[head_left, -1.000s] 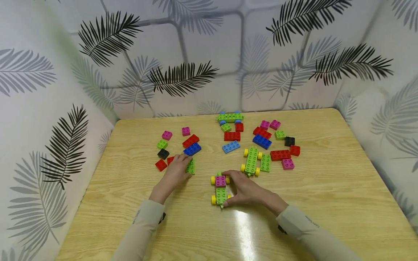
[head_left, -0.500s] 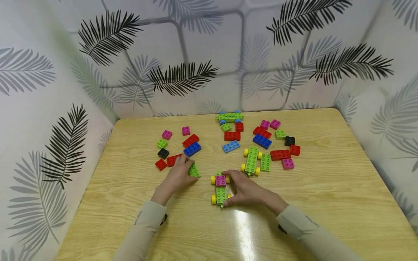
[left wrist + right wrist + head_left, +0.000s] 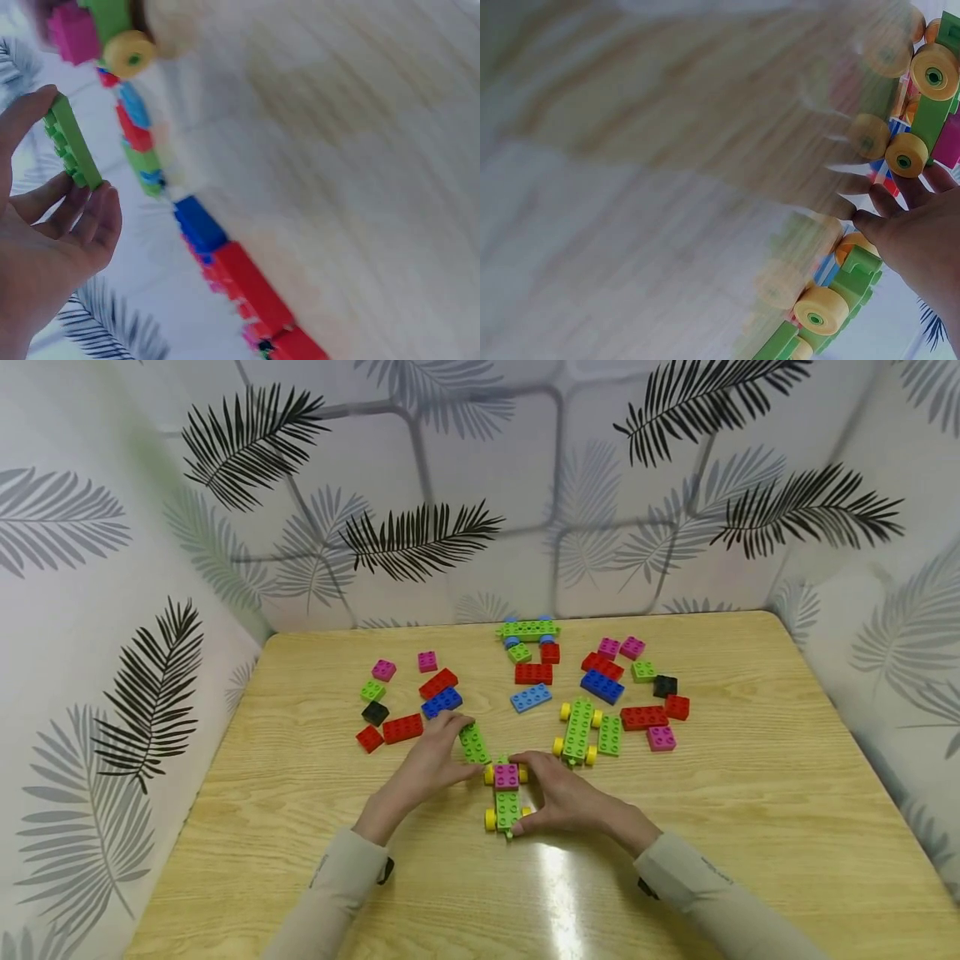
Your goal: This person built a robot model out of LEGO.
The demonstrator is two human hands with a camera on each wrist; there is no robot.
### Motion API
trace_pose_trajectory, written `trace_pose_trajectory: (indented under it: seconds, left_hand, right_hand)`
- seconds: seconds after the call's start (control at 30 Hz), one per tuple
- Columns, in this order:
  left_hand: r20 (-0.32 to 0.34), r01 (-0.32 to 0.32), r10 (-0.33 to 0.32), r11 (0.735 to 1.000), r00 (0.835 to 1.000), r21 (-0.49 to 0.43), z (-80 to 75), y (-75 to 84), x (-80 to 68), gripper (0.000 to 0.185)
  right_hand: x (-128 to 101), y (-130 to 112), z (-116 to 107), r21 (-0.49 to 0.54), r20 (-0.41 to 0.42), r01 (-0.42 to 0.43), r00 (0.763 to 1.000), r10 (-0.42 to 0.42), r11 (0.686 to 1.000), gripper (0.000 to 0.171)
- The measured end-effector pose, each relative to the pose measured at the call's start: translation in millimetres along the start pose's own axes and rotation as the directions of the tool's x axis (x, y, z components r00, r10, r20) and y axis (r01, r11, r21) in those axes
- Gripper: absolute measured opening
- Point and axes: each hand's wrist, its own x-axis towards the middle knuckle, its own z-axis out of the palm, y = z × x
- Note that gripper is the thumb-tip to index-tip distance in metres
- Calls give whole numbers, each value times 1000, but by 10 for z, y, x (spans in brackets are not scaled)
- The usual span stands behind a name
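Observation:
My left hand (image 3: pixel 429 767) pinches a flat light-green 2x4 brick (image 3: pixel 474 745) by its ends, thumb at one end and fingertips at the other. The left wrist view shows this brick (image 3: pixel 75 142) raised off the table, studs facing sideways. Just to its right, a green car base (image 3: pixel 507 814) with yellow wheels stands on the table, a pink 2x2 brick (image 3: pixel 507 777) on its far part. My right hand (image 3: pixel 566 793) grips that base along its right side, thumb at the near end and fingers at the far end. In the right wrist view, its yellow wheel (image 3: pixel 906 155) shows above the fingers.
A second yellow-wheeled green base (image 3: pixel 578 731) stands beyond my right hand, next to a flat green brick (image 3: pixel 610 734). Farther back are a light-blue brick (image 3: pixel 531 697) and a blue-wheeled base (image 3: pixel 528 630). Loose bricks lie left, including a red one (image 3: pixel 403 727), and right.
My left hand has lifted the flat green brick from beside the red and blue bricks and carried it right, close to the car base. My right hand has stayed in place.

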Motion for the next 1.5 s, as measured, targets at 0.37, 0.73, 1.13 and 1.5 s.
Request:
trace_pose_trajectory:
  seconds: [0.37,0.73,1.13,1.5]
  left_hand:
    - [92,-148,154,986,984,-72,52,294,-73,62]
    - [120,-180,187,981,975,-70,161,263,-76,61]
    - [160,-156,170,983,972,-93,209,193,-32,62]
    - [218,-183,193,981,957,-67,178,201,18,61]
  right_hand:
    - [8,-13,-20,-2,-4,-2,1000,2,1000,99]
    - [20,13,-10,1,19,-37,999,37,999,101]
    - [15,-12,-10,17,24,-49,999,48,999,101]
    - [-4,-18,-17,12,14,-41,999,40,999,102]
